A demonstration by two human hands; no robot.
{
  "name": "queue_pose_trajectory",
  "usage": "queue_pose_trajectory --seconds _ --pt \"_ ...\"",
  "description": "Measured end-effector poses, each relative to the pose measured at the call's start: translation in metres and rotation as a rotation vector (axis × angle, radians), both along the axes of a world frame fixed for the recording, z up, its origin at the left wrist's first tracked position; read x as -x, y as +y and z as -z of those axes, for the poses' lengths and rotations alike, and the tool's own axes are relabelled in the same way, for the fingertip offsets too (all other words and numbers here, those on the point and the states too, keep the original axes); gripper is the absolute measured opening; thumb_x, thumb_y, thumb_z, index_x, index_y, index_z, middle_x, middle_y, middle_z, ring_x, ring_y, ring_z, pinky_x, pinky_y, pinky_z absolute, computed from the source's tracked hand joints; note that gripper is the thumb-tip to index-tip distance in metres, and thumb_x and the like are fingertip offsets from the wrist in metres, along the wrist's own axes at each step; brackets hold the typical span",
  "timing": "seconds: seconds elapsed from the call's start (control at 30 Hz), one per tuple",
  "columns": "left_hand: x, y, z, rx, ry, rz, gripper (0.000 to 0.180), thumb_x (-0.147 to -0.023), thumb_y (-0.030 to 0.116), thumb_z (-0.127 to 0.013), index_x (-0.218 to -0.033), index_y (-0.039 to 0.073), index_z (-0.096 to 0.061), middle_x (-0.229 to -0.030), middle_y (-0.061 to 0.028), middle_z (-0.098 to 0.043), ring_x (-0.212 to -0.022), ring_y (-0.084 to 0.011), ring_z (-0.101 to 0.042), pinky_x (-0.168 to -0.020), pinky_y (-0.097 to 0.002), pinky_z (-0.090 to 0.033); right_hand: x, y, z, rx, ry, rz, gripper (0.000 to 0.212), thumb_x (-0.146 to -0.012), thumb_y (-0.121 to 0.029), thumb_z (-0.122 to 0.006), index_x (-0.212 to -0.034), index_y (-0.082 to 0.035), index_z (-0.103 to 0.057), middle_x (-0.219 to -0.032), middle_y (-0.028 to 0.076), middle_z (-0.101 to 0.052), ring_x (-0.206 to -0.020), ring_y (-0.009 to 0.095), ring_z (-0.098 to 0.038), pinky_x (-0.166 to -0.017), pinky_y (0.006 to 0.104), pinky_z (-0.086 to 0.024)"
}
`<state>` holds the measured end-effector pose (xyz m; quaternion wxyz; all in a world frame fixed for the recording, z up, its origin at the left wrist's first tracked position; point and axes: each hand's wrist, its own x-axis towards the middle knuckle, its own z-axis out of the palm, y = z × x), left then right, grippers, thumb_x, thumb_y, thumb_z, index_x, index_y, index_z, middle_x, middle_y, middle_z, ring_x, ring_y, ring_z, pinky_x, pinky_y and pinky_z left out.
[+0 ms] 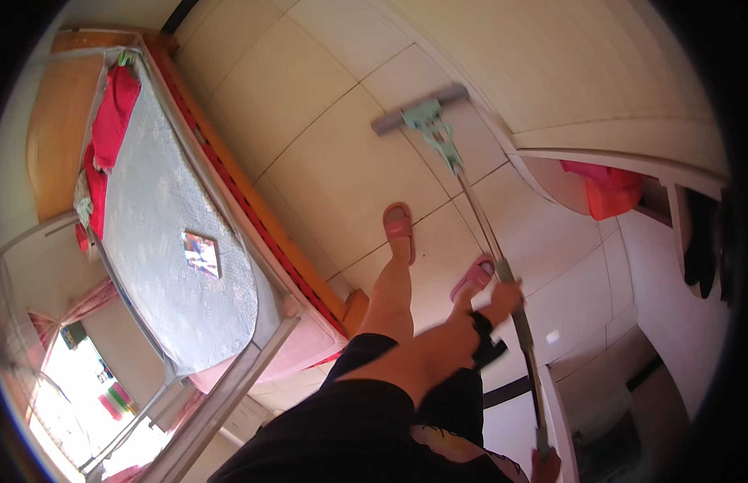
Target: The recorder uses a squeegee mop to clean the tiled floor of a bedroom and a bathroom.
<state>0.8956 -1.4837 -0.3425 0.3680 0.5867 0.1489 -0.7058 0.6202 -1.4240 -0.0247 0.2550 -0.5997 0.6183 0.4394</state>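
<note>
A sponge mop [491,233] slants across the view, its pale green clamp and grey sponge head [453,92] resting on the tiled floor beside a pale cabinet front. My left hand [500,301], with a black band at the wrist, is closed round the grey grip partway along the pole. Lower down, at the pole's upper end, my right hand [545,465] wraps the handle; part of it is cut off by the picture's edge. My feet, in pink slippers [398,224], stand on the tiles left of the pole.
A bed [173,193] with a silvery-blue mat, an orange wooden rail and a net frame fills the left side. A small lit tablet or picture [202,254] and red cloth [116,117] lie on it. At right, a red bag [611,193] sits under the cabinet's edge.
</note>
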Motion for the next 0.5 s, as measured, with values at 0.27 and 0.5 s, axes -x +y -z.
queue_pose_trajectory --seconds 0.27,0.5 --pt "-0.406 0.013 0.074 0.149 -0.702 -0.075 0.023 -0.083 0.015 -0.056 -0.086 -0.002 -0.041 -0.067 -0.0121 -0.056 -0.055 -0.0258 -0.06 -0.044 -0.0366 -0.047 -0.38 -0.023 0.167 -0.12 -0.917 -0.034 0.039 -0.089 -0.033 -0.046 -0.099 0.005 -0.047 -0.082 0.029 -0.058 -0.081 0.046 -0.056 -0.068 0.0494 -0.045" --pt "-0.496 0.016 0.063 -0.144 -0.643 0.026 0.029 -0.089 0.026 -0.049 -0.099 0.0 -0.04 -0.08 -0.0154 -0.056 -0.054 -0.0259 -0.057 -0.042 -0.0364 -0.043 -0.493 -0.054 0.264 -0.254 -1.158 -0.147 0.027 -0.092 -0.025 -0.043 -0.1 0.001 -0.046 -0.058 0.007 -0.048 -0.044 0.019 -0.048 -0.043 0.0315 -0.041"
